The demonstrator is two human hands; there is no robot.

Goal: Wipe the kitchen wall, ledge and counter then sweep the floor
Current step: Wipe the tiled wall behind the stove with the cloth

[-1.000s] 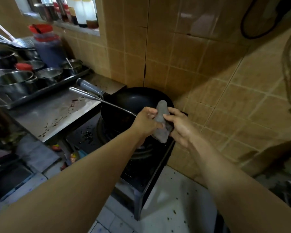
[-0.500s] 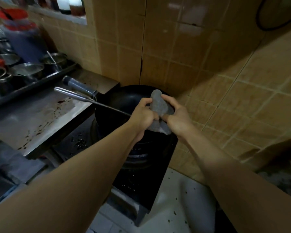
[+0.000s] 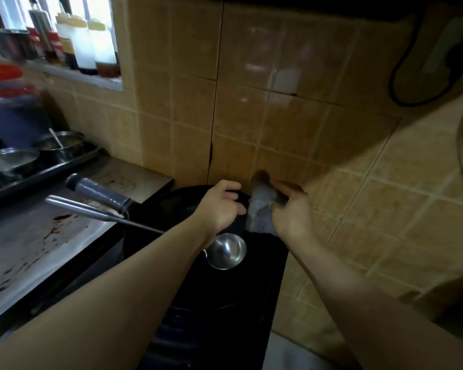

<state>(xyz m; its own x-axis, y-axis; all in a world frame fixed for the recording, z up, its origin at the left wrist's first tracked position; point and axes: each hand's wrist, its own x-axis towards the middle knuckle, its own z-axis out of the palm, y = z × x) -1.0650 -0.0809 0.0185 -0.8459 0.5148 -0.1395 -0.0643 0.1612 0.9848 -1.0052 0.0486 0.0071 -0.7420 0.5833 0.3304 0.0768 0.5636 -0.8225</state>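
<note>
Here, grey cloth in right hand near tiled wall.

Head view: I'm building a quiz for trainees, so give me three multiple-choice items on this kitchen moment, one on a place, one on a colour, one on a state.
1. Where does the ladle bowl sit?
A. in the wok
B. on the window ledge
C. on the floor

2. What colour is the cloth?
A. red
B. grey
C. yellow

3. Which hand grips the cloth?
A. the left hand only
B. neither hand
C. the right hand

Answers:
1. A, the shiny bowl lies inside the black wok, with its handle running out to the left.
2. B, the crumpled cloth shows grey against the tan wall tiles.
3. C, the right hand is closed on it, while the left hand hangs open beside it over the wok.
</note>
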